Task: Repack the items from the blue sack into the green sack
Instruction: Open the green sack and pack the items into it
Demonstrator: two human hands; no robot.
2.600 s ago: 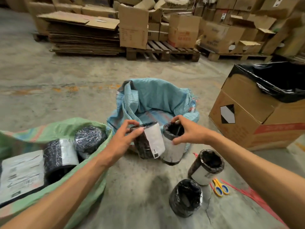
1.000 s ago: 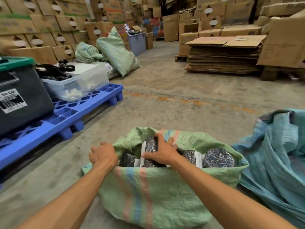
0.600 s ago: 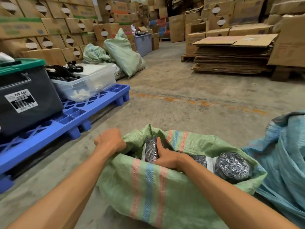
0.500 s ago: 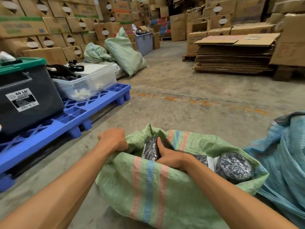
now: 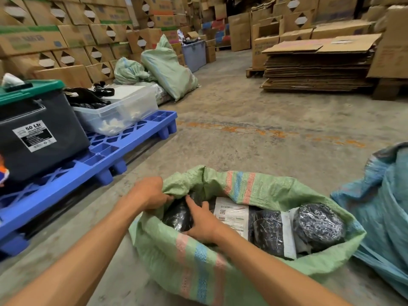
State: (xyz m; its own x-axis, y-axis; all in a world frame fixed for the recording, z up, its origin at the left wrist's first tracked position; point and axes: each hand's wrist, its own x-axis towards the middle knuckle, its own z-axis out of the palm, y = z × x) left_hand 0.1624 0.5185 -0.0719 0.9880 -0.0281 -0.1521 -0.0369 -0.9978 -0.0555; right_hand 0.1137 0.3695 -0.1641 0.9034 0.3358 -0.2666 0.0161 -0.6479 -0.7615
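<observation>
The green woven sack (image 5: 220, 268) lies open on the concrete floor in front of me. My left hand (image 5: 150, 192) grips the sack's rim at its left side. My right hand (image 5: 203, 219) is inside the mouth, fingers spread over a black wrapped parcel (image 5: 176, 215). More black wrapped rolls lie in the sack: one with a white label (image 5: 268, 230) and a round one (image 5: 318, 226) at the right. A flat packet with a printed label (image 5: 231, 214) lies between them. The blue sack (image 5: 384, 208) stands at the right edge, its inside hidden.
A blue plastic pallet (image 5: 92, 160) at the left carries a black 50-litre bin (image 5: 37, 133) and a clear tub (image 5: 119, 109). Filled green sacks (image 5: 170, 67) lean on stacked cartons beyond. Flattened cardboard (image 5: 318, 65) is piled on a pallet at the back right.
I turned from the blue sack to the green one with the parcels. Since half a second ago the sack's mouth is wider open and my right hand presses a parcel deeper.
</observation>
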